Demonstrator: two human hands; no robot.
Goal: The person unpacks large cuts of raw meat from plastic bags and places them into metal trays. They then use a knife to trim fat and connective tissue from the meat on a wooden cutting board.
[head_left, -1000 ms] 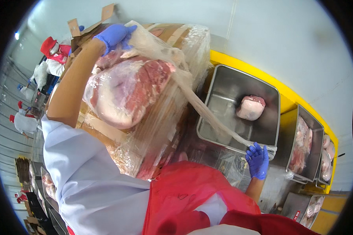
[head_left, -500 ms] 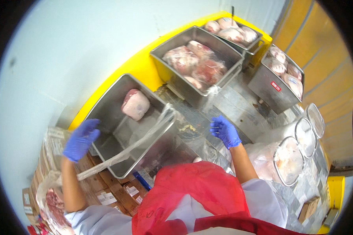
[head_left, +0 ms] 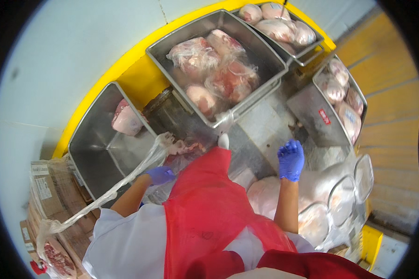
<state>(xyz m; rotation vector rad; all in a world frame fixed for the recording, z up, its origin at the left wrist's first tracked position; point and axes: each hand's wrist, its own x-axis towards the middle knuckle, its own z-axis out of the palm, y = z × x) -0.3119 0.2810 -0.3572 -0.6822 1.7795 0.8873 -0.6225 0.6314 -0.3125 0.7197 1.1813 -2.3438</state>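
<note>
Head-worn fisheye, left one of a pair. Looks steeply down over my red apron, close below; my hands a little farther, metal bins beyond, pale wall upper left, straight edges bowing toward the rim.

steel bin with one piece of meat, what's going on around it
A person's purple-gloved left hand is beside the steel bin, near a twisted strip of plastic that runs across its near side; whether it grips anything is unclear. The right hand is raised, nothing visible in it. One piece of meat sits in the bin.
</note>
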